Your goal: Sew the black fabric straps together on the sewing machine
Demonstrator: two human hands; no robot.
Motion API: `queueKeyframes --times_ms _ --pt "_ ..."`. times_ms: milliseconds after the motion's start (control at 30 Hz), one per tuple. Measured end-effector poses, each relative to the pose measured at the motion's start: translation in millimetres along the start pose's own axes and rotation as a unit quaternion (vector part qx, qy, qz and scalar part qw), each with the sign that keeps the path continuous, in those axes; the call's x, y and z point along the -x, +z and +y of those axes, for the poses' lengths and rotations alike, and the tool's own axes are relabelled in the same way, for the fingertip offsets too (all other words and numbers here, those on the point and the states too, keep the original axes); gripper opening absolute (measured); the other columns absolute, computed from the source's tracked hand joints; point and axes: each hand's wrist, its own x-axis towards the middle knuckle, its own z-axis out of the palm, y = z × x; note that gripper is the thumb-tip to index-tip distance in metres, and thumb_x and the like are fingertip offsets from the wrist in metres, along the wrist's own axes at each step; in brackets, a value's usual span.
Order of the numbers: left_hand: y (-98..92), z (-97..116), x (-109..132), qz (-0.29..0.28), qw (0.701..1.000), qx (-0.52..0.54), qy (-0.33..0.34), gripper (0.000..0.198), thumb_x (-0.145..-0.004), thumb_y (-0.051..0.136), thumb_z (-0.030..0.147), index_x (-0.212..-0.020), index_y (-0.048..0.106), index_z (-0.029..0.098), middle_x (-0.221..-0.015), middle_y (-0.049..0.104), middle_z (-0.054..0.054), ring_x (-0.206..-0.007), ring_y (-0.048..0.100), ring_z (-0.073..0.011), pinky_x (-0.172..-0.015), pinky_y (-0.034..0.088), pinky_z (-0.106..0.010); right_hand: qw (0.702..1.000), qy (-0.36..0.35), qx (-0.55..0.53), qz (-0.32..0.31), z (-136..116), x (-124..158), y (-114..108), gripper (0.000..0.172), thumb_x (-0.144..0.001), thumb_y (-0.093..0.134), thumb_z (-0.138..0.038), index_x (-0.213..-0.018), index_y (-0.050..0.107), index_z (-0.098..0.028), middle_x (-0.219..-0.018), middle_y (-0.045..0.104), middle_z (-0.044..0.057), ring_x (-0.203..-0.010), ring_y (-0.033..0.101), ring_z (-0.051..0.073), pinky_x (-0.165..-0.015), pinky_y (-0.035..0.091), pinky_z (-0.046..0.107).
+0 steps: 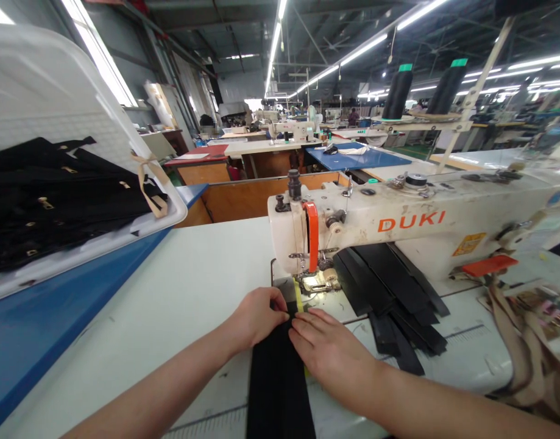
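A long black fabric strip (pixel 280 384) with a yellow edge (pixel 298 297) runs from the front of the sewing table up to the presser foot area of a white sewing machine (pixel 362 219). My left hand (pixel 261 314) pinches the strip's left part between thumb and fingers, just in front of the needle area. Beside it, my right hand (pixel 328 344) lies over the strip's right edge, fingers stretched out and close together, the tips near my left thumb. Its thumb cannot be made out clearly. Light from the machine falls on the metal plate (pixel 318 283).
Several black cut pieces (pixel 389 286) lie under the machine arm. At the left, a white plastic bin (pixel 179 213) holds black items with zips, on a blue surface (pixel 101 292). Beige straps (pixel 517 329) hang at the right. Two black thread cones (pixel 397 94) stand behind.
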Motion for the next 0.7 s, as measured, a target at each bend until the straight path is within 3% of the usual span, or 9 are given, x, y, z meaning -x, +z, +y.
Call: queueKeyframes --times_ms 133,333,567,700 --pt "0.6 -1.0 3.1 0.01 1.0 -0.001 0.002 0.007 -0.063 0.062 0.019 -0.07 0.062 0.019 -0.069 0.062 0.0 -0.067 0.059 -0.0178 -0.058 0.04 -0.025 1.0 -0.002 -0.001 0.002 1.2 -3.3 -1.0 0.021 -0.088 0.052 -0.013 -0.105 0.061 -0.006 -0.108 0.065 0.013 -0.102 0.058 0.023 -0.098 0.042 0.034" --pt "-4.8 -1.7 7.7 0.039 0.999 -0.01 0.025 0.018 -0.063 0.062 0.021 -0.08 0.063 0.018 -0.089 0.063 -0.004 -0.085 0.059 -0.0214 -0.075 0.043 -0.029 1.0 -0.016 0.006 -0.003 2.1 -5.8 -1.9 0.02 -0.086 0.054 -0.012 -0.103 0.062 -0.005 -0.105 0.066 0.013 -0.1 0.059 0.023 -0.098 0.042 0.034" --pt "-5.4 -3.5 -8.0 -0.003 1.0 0.012 0.008 0.014 -0.057 0.063 0.013 -0.066 0.056 0.019 -0.062 0.057 0.004 -0.066 0.057 -0.016 -0.057 0.04 -0.023 1.0 -0.024 0.012 0.009 2.6 -3.1 2.0 0.022 -0.082 0.06 -0.013 -0.102 0.063 -0.005 -0.105 0.066 0.013 -0.098 0.059 0.024 -0.094 0.044 0.034" --pt "-6.4 -2.2 -11.7 -0.022 0.999 0.032 -0.007 0.017 -0.057 0.064 0.013 -0.069 0.052 0.019 -0.054 0.051 0.008 -0.056 0.054 -0.0128 -0.049 0.035 -0.021 0.999 -0.029 0.026 0.025 1.8 -2.8 3.2 0.021 -0.081 0.062 -0.013 -0.101 0.064 -0.005 -0.104 0.067 0.014 -0.096 0.06 0.024 -0.091 0.046 0.034"
